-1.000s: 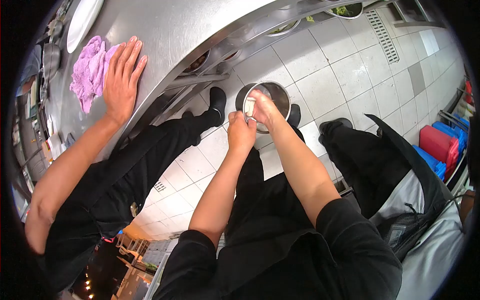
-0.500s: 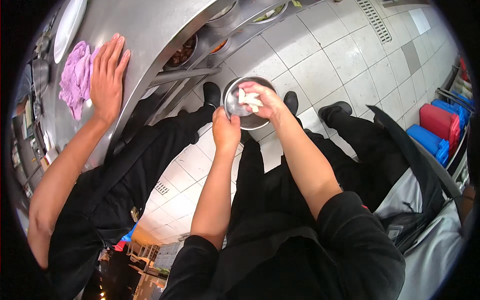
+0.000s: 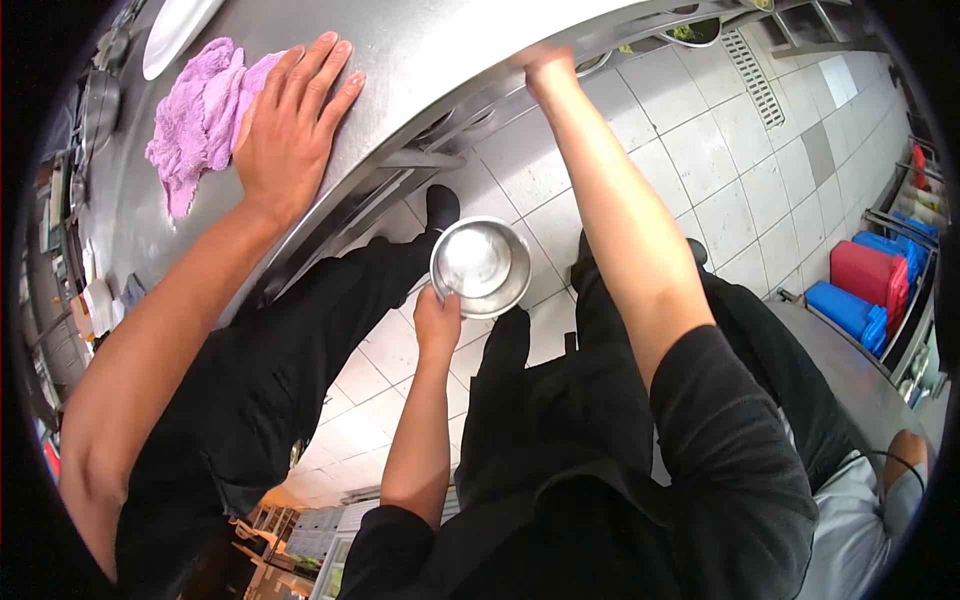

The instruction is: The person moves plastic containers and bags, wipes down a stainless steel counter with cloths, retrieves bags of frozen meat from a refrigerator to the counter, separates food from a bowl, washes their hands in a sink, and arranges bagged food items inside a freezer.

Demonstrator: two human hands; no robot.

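Here, a person's left hand (image 3: 437, 322) grips a bowl (image 3: 512, 270) by the rim above the floor (image 3: 700, 140) while the right hand (image 3: 548, 66), apart and blurred, its grasp unclear, reaches the counter (image 3: 430, 45), a move calling for a steady bowl.

Probably a restaurant kitchen: steel counter (image 3: 400, 50), tiled floor (image 3: 700, 150), drain grate (image 3: 752, 75)

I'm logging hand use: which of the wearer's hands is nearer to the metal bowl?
Left. The left hand grips the metal bowl at its rim; the right hand is away from it, blurred, at the steel counter's edge.
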